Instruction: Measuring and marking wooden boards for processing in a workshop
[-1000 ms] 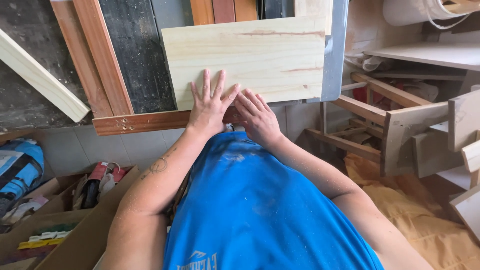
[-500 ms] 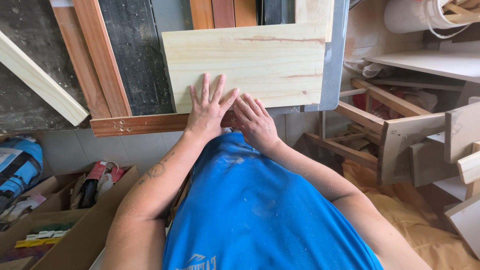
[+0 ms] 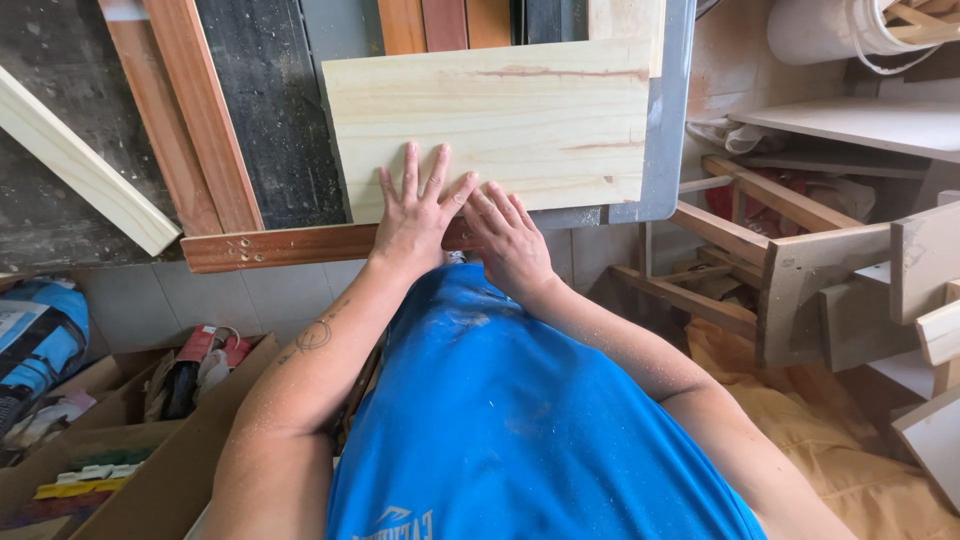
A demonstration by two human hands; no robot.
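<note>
- Both of my hands lie flat and open on the pale pine board point(image 3: 490, 125), gripping nothing: my left hand point(image 3: 418, 212) has its fingers spread wide over the near edge, and my right hand point(image 3: 508, 235) sits just beside it, fingers close together, thumb side touching the left thumb.
- That board is a smooth rectangle of light, yellowish wood with fine straight grain and a reddish streak near its far edge. It rests on a grey, flat-surfaced table point(image 3: 668, 120) with a rounded corner at the right.
- Under the near edge of the board, a reddish-brown wooden rail point(image 3: 280, 246) runs across, with small screw holes at its left end.
- Two more reddish strips point(image 3: 195, 110) lean at a slant to the left, over a dark, rough panel point(image 3: 262, 100); a pale, squared batten point(image 3: 80, 165) lies diagonally further left.
- My blue shirt point(image 3: 520, 420) is dusted with fine sawdust, as are my forearms.
- Down at the left, open cardboard boxes point(image 3: 170, 455) hold mixed small items: one has a red and white bundle of something I cannot make out, another has flat green and yellow pieces.
- At the right stand unfinished wooden frames point(image 3: 800, 270), bare and rough-edged, over a crumpled tan sheet point(image 3: 850, 450).
- A white bucket point(image 3: 830, 30) at the upper right holds offcuts of wood.
</note>
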